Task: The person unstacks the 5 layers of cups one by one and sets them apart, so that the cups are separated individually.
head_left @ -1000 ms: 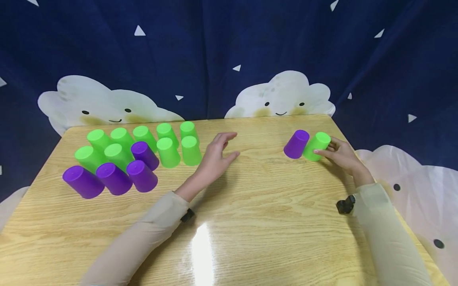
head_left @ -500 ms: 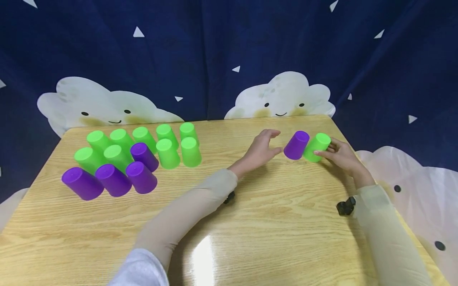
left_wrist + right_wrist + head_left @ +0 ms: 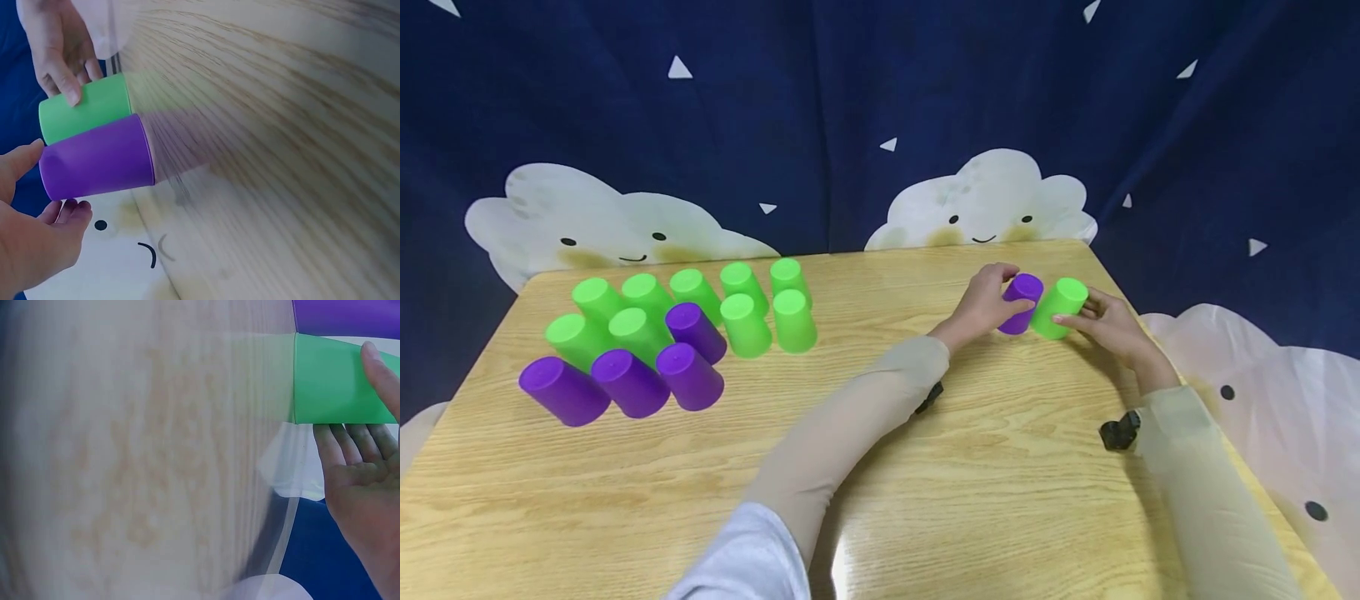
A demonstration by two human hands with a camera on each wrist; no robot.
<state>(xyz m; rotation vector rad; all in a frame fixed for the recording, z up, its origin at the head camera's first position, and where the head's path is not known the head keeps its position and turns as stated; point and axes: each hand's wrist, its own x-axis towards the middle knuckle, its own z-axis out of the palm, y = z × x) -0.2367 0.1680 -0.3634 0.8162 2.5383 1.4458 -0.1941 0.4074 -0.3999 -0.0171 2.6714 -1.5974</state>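
Note:
On the right side of the table, a purple cup [image 3: 1024, 287] and a green cup [image 3: 1062, 302] stand upside down side by side. My left hand [image 3: 985, 302] has come to the purple cup from the left, thumb on the near side and fingers round the far side. In the left wrist view that hand [image 3: 44, 240] spans the narrow end of the purple cup [image 3: 100, 159]. My right hand [image 3: 1118, 332] holds the green cup, its thumb lying across the green wall [image 3: 334, 384] in the right wrist view and its fingers along the other side.
At the left of the wooden table [image 3: 865, 467], several upside-down green cups [image 3: 747, 327] stand in rows, with purple cups [image 3: 691, 379] mostly in front. A dark blue curtain [image 3: 827, 125] with cloud prints hangs right behind the table's back edge.
My left hand has moved right, from beside the green cups on the left over to the purple cup. My right hand stays at the green cup.

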